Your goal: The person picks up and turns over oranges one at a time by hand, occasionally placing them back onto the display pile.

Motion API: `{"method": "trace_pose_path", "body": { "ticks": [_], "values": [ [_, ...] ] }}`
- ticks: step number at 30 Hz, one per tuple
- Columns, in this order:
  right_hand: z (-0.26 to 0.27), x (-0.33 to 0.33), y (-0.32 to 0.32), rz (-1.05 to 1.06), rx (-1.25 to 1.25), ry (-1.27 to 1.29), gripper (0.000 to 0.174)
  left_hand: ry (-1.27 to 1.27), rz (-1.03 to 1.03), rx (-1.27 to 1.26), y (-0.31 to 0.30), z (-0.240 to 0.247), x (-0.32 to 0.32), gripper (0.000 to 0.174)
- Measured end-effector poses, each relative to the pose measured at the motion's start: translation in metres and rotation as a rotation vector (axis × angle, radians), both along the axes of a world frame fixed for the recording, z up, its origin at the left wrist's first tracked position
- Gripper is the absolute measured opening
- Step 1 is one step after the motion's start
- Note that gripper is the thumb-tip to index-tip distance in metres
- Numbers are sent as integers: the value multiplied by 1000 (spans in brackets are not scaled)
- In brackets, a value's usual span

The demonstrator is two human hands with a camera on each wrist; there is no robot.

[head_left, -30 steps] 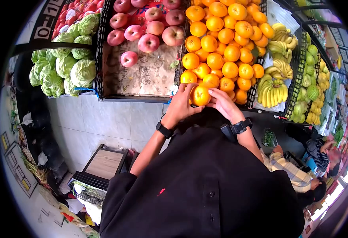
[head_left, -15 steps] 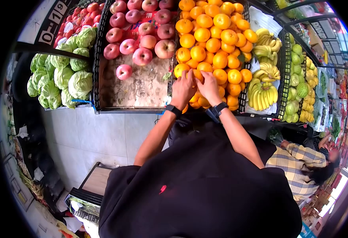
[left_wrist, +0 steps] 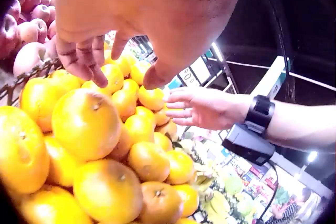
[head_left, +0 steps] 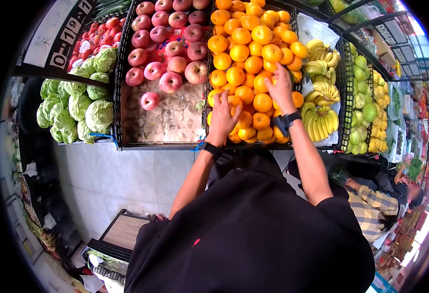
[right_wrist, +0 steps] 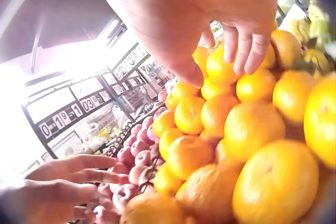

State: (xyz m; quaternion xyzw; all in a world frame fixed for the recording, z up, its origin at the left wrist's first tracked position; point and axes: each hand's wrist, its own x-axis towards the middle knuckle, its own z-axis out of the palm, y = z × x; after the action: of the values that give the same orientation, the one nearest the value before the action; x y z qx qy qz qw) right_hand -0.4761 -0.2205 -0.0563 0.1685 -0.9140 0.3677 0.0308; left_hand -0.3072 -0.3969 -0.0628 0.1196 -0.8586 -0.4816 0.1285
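Oranges are heaped in a black crate, with several orange fruits (head_left: 261, 120) at its near side. My left hand (head_left: 222, 118) hovers over the near left of the heap, its fingers spread around the top of an orange (head_left: 234, 103) without gripping it. Higher up and further right, my right hand (head_left: 281, 89) reaches over the pile with fingertips right at the oranges. In the right wrist view, its fingers (right_wrist: 244, 50) hang loosely above an orange (right_wrist: 220, 65). From the left wrist, the left thumb (left_wrist: 153, 77) and fingers show apart with nothing between them.
Red apples (head_left: 170, 82) sit in the crate on the left, cabbages (head_left: 77, 107) beyond them. Bananas (head_left: 319, 119) and green fruit (head_left: 361, 100) lie to the right. A low stool-like wooden top (head_left: 125, 229) stands behind left. A person in a plaid shirt (head_left: 371, 207) is at the right.
Both hands held an orange at the heap's near edge, then met over the pile. Now they are apart, the right hand further up and right, the left lower, and that orange is out of their grip.
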Motion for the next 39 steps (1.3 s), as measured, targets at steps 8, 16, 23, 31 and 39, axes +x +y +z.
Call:
{"method": "trace_pose_path", "body": {
  "ticks": [8,16,23,31,39],
  "values": [
    [-3,-100,-8,183,266,167,84,98,-88,431,32,-13,-108,68],
    [18,-76,3,20,130,139,63,-78,-222,186,45,19,-130,67],
    [-2,58,98,187,-326,-746,72,-444,-330,246,80,41,-44,61],
    [-22,127,183,11,-722,-1574,60,-490,-625,72,144,54,-24,60],
    [-30,153,189,-377,-876,-854,57,-316,-749,147,169,27,-30,51]
  ]
}}
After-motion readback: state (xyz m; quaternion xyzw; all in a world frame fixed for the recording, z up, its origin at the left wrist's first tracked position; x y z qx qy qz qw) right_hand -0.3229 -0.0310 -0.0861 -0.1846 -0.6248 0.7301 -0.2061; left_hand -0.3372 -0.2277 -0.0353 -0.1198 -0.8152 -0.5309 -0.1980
